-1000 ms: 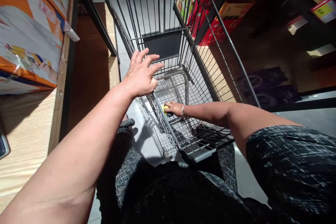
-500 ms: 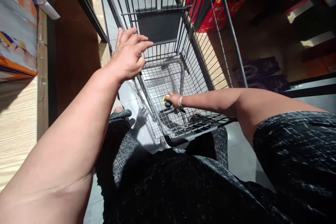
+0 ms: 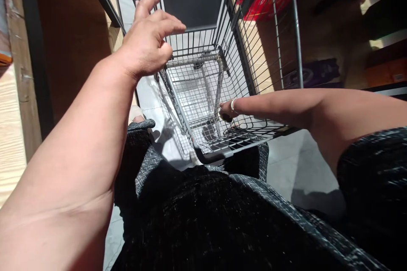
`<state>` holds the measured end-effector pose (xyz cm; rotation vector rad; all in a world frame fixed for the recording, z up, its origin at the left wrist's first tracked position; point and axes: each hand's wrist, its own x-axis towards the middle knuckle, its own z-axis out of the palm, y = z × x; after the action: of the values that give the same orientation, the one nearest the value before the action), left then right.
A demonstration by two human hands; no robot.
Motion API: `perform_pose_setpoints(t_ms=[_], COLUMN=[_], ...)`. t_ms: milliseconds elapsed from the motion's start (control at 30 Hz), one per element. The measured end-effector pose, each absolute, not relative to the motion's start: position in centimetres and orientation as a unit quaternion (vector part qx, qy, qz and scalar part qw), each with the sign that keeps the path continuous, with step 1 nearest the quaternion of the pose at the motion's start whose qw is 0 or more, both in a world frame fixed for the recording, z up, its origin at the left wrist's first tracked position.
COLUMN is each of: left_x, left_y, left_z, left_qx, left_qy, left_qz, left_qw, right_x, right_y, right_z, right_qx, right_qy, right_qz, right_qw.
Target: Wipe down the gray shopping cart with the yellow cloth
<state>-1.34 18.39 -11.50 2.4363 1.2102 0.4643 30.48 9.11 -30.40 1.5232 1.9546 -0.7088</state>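
Observation:
A dark wire shopping cart [image 3: 218, 154] stands in front of me, its basket walls rising around an empty-looking mesh floor. My left hand [image 3: 146, 40] is over the cart's left side, fingers spread and holding nothing. My right hand [image 3: 224, 108], with a pale bangle at the wrist, reaches down inside the basket near its right wall. Its fingers are curled around a small dark, round-ended item [image 3: 227, 117], mostly covered by the hand. A black panel [image 3: 192, 2] is fixed to the cart's far end.
Wooden shelving with a dark frame [image 3: 27, 63] runs along my left. On the right, red packages [image 3: 270, 2] stand on a pale wooden shelf [image 3: 254, 46], and a purple pack [image 3: 314, 72] lies in shadow. Grey tiled floor [image 3: 286, 159] shows beneath the cart.
My right hand has moved right and slightly up with its item, whose yellow part no longer shows. My left hand sits higher and farther left in view. The view has tilted down a little.

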Motion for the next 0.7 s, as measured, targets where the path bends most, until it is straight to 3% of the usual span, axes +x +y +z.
perform_pose_setpoints(t_ms=[100,267,533,700], left_x=[-1.5,-2.0,-1.6,-1.5], left_y=[19.0,19.8,19.4,19.1], left_z=[-12.0,-12.8,-12.9,-13.1], left_qx=[0.867,0.866,0.861,0.854], left_qy=[0.424,0.423,0.424,0.426], left_qz=[0.185,0.198,0.202,0.201], left_qw=[0.185,0.178,0.197,0.218], right_x=[27.5,21.4,26.5,31.5], right_y=[8.0,6.1,9.5,9.8], right_z=[-29.2,-26.8,-18.3,-15.2], right_qx=[0.454,0.343,0.305,0.361], right_qy=[0.694,0.628,0.537,0.547], right_qz=[-0.415,-0.623,-0.686,-0.628], right_qw=[0.373,0.317,0.384,0.419])
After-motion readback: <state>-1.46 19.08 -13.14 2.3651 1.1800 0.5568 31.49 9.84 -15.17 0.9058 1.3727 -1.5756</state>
